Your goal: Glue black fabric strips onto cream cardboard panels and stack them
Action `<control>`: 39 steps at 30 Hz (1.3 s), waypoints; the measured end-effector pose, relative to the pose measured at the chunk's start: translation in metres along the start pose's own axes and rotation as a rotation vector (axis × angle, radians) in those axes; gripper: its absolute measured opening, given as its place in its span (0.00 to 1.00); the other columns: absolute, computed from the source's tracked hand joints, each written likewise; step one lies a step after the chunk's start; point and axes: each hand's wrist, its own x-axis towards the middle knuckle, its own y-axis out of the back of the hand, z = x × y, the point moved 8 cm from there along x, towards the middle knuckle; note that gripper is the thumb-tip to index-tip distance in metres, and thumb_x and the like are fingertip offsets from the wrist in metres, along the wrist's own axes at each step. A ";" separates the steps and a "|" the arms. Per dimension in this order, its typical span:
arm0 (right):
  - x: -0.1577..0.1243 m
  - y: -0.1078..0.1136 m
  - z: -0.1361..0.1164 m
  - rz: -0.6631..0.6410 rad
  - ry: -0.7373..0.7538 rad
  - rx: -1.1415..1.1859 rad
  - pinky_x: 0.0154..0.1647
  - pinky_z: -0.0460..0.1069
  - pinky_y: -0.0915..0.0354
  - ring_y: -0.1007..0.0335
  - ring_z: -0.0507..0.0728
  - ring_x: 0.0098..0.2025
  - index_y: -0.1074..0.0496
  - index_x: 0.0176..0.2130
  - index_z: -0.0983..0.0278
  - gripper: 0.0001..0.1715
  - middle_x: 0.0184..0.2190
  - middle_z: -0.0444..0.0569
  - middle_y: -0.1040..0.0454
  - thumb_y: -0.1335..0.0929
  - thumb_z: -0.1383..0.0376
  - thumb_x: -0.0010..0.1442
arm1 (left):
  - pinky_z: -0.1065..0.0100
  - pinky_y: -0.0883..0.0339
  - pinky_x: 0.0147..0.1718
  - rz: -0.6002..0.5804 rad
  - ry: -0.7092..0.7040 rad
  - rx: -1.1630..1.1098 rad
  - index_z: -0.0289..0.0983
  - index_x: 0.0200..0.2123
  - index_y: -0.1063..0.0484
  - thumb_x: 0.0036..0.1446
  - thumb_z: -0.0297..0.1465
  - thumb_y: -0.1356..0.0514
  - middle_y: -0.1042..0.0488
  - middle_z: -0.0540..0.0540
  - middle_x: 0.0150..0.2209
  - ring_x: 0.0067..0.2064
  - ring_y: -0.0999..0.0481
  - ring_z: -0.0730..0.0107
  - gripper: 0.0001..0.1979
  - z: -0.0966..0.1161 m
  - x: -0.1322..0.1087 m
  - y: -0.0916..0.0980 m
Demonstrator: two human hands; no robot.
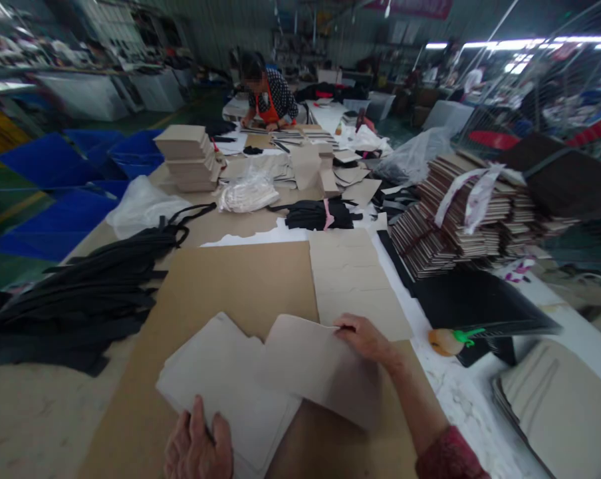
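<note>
A short stack of greyish-beige cardboard sheets (215,379) lies at an angle on a larger brown board (240,273). My left hand (198,442) rests on the stack's lower left part, fingers apart and holding nothing. Between thumb and fingers, my right hand (363,336) pinches the upper edge of a single cardboard sheet (315,366). That sheet is tilted up over the brown board, its left end overlapping the stack. Behind the right hand, pale sheets (355,273) lie flat beside the board.
Black fabric strips (81,293) lie at left, and a tied black bundle (320,214) sits ahead. Tall stacks of boards (460,213) rise at right, near an orange-tan round object (446,342) and more sheets (560,399). A co-worker (270,100) leans over the far end.
</note>
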 end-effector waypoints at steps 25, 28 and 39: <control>0.003 0.021 0.098 -0.002 -0.165 -0.488 0.51 0.55 0.41 0.35 0.62 0.50 0.24 0.43 0.63 0.16 0.45 0.57 0.26 0.33 0.72 0.55 | 0.47 0.42 0.59 0.075 -0.068 -0.022 0.32 0.63 0.41 0.65 0.37 0.54 0.37 0.32 0.59 0.62 0.39 0.48 0.26 -0.004 -0.007 -0.003; 0.005 -0.041 0.049 -0.012 0.005 -0.345 0.55 0.56 0.40 0.33 0.61 0.50 0.26 0.49 0.64 0.17 0.46 0.57 0.27 0.34 0.65 0.60 | 0.48 0.42 0.60 0.087 -0.063 0.002 0.33 0.63 0.40 0.64 0.34 0.52 0.36 0.33 0.59 0.62 0.39 0.50 0.25 -0.005 -0.010 -0.003; 0.062 -0.186 -0.071 0.053 0.068 -0.132 0.57 0.56 0.39 0.34 0.63 0.54 0.28 0.53 0.65 0.21 0.49 0.58 0.28 0.36 0.63 0.62 | 0.49 0.42 0.60 0.095 -0.056 -0.003 0.34 0.63 0.41 0.64 0.31 0.51 0.36 0.34 0.59 0.62 0.39 0.52 0.25 -0.003 -0.014 0.003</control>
